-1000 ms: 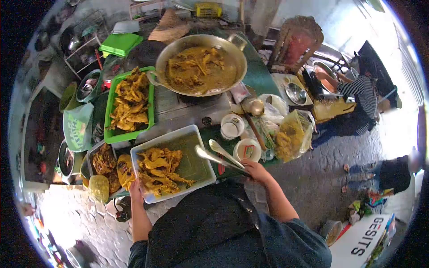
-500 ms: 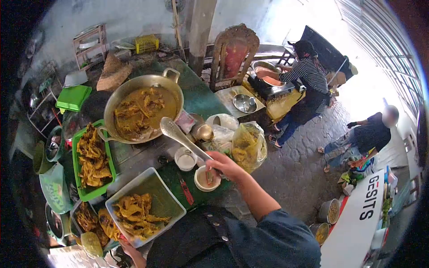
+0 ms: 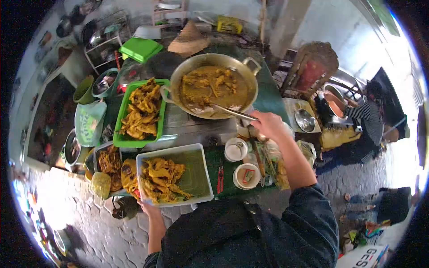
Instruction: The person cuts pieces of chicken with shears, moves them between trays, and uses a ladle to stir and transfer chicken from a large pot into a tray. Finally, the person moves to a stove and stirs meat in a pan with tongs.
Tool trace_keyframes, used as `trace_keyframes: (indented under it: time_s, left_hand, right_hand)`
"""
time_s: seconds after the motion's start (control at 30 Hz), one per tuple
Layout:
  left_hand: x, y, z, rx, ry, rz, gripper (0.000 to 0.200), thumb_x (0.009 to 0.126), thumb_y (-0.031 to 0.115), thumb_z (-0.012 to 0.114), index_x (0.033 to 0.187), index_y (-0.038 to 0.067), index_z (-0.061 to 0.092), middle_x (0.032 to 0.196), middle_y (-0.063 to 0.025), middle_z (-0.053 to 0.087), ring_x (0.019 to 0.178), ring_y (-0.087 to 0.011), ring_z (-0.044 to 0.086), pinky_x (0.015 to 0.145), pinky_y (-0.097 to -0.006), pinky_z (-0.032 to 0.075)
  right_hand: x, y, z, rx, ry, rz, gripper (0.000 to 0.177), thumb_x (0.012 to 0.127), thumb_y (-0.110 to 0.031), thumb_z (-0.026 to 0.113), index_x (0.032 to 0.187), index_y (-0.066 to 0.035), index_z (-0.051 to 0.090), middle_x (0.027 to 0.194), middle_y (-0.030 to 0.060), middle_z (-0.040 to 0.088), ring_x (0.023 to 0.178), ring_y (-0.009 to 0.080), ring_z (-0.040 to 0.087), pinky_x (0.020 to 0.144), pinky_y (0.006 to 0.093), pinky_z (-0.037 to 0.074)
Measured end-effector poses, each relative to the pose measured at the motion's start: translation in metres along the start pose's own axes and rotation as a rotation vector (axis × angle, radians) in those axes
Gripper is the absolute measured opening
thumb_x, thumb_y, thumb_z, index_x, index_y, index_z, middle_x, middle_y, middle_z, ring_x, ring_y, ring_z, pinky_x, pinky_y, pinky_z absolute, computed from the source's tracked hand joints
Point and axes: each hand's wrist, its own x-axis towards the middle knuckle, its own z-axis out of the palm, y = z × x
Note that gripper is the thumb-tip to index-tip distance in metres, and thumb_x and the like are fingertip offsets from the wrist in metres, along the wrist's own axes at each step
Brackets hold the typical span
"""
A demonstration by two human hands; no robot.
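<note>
My right hand (image 3: 268,124) is closed around the handle of a metal slotted spoon (image 3: 232,111). The spoon's head dips into the brown liquid in a large two-handled pan (image 3: 254,85), near several pieces of yellow-brown chicken (image 3: 225,80). At the near left corner of a clear plastic container (image 3: 206,178), my left hand (image 3: 147,207) grips the rim, its fingers partly hidden. Yellow chicken pieces (image 3: 163,176) lie in the left part of that container. A green tray (image 3: 129,142) heaped with browned chicken (image 3: 142,111) stands between the container and the pan.
Two white tubs (image 3: 236,149) and red-handled scissors (image 3: 220,179) are right of the container. Further right are plastic bags (image 3: 307,151). A smaller container of dark chicken (image 3: 109,163) sits at left. A person in a striped top (image 3: 371,118) works at a stove; another person (image 3: 391,205) is at far right.
My right hand has brought the slotted spoon from above the table into the pan's liquid. My head view has turned left. The left hand stays at the container's corner.
</note>
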Motion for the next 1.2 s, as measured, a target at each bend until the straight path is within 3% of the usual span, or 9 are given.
trace_keyframes:
  time_s: [0.03, 0.3, 0.4, 0.5, 0.57, 0.7, 0.83, 0.93, 1.2]
  left_hand:
    - [-0.009, 0.002, 0.011, -0.021, -0.145, 0.072, 0.072, 0.091, 0.062, 0.018, 0.139, 0.012, 0.034, 0.137, -0.0075, 0.042, 0.122, -0.0311, 0.041, 0.101, -0.0454, 0.034]
    - [-0.007, -0.003, 0.010, -0.188, -0.251, 0.013, 0.080, 0.087, 0.067, 0.025, 0.141, 0.009, 0.027, 0.143, -0.0116, 0.032, 0.126, -0.0344, 0.036, 0.101, -0.0494, 0.032]
    - [-0.006, -0.005, -0.008, -0.061, -0.083, -0.067, 0.082, 0.086, 0.068, 0.027, 0.142, 0.008, 0.025, 0.145, -0.0114, 0.028, 0.127, -0.0347, 0.033, 0.101, -0.0493, 0.032]
    - [-0.029, -0.006, -0.004, -0.077, 0.053, -0.038, 0.076, 0.089, 0.064, 0.029, 0.136, 0.004, 0.034, 0.136, -0.0100, 0.041, 0.122, -0.0297, 0.041, 0.099, -0.0435, 0.035]
    - [-0.039, -0.012, -0.017, 0.114, 0.474, -0.101, 0.075, 0.087, 0.066, 0.032, 0.136, 0.008, 0.035, 0.131, -0.0100, 0.045, 0.118, -0.0269, 0.044, 0.096, -0.0417, 0.036]
    - [-0.033, -0.044, -0.119, 0.109, 0.439, -0.301, 0.075, 0.085, 0.065, 0.039, 0.137, 0.011, 0.033, 0.119, -0.0112, 0.049, 0.109, -0.0268, 0.047, 0.093, -0.0478, 0.035]
    - [-0.075, -0.034, -0.107, 0.277, 0.761, -0.399, 0.073, 0.085, 0.063, 0.043, 0.135, 0.010, 0.036, 0.116, -0.0117, 0.050, 0.101, -0.0280, 0.050, 0.089, -0.0490, 0.039]
    - [-0.081, -0.030, -0.120, 0.444, 0.831, -0.508, 0.070, 0.086, 0.061, 0.044, 0.133, 0.010, 0.039, 0.115, -0.0120, 0.050, 0.097, -0.0287, 0.051, 0.085, -0.0493, 0.041]
    - [-0.084, -0.014, -0.122, 0.692, 0.689, -0.467, 0.069, 0.085, 0.063, 0.042, 0.132, 0.012, 0.039, 0.105, -0.0083, 0.050, 0.077, -0.0259, 0.051, 0.070, -0.0479, 0.045]
  right_hand:
    - [0.011, 0.000, -0.001, -0.096, -0.027, -0.067, 0.027, 0.084, -0.030, 0.055, 0.108, -0.018, 0.059, 0.088, 0.0131, 0.065, 0.084, 0.0327, 0.061, 0.071, 0.0469, 0.047]
    - [0.092, -0.016, 0.014, -0.305, -0.314, -0.236, 0.040, 0.085, -0.033, 0.056, 0.122, -0.016, 0.053, 0.109, 0.0088, 0.062, 0.098, 0.0277, 0.059, 0.078, 0.0434, 0.050]
    - [0.107, -0.040, 0.016, -0.387, -0.424, -0.178, 0.039, 0.087, -0.026, 0.056, 0.125, -0.015, 0.051, 0.109, 0.0087, 0.061, 0.098, 0.0276, 0.058, 0.076, 0.0430, 0.051]
    - [0.120, -0.041, 0.039, -0.404, -0.384, -0.205, 0.038, 0.088, -0.015, 0.054, 0.125, -0.017, 0.051, 0.096, 0.0090, 0.062, 0.088, 0.0271, 0.060, 0.070, 0.0422, 0.052]
    - [0.131, -0.040, 0.054, -0.447, -0.370, -0.211, 0.039, 0.087, -0.010, 0.053, 0.126, -0.016, 0.051, 0.089, 0.0087, 0.062, 0.083, 0.0266, 0.061, 0.066, 0.0420, 0.052]
    - [0.148, -0.028, 0.080, -0.528, -0.204, -0.357, 0.045, 0.084, 0.000, 0.053, 0.127, -0.013, 0.049, 0.074, 0.0075, 0.059, 0.068, 0.0245, 0.059, 0.054, 0.0395, 0.052]
    - [0.139, -0.052, 0.064, -0.537, -0.363, -0.167, 0.040, 0.078, 0.003, 0.056, 0.115, -0.013, 0.056, 0.084, 0.0100, 0.064, 0.079, 0.0278, 0.063, 0.061, 0.0420, 0.052]
    - [0.145, -0.037, 0.085, -0.583, -0.255, -0.298, 0.054, 0.079, 0.008, 0.055, 0.128, -0.013, 0.048, 0.074, 0.0081, 0.059, 0.062, 0.0222, 0.058, 0.049, 0.0335, 0.051]
    - [0.106, -0.017, 0.004, -0.396, -0.335, -0.124, 0.048, 0.085, -0.037, 0.059, 0.129, -0.022, 0.048, 0.107, 0.0053, 0.063, 0.097, 0.0253, 0.061, 0.074, 0.0417, 0.054]
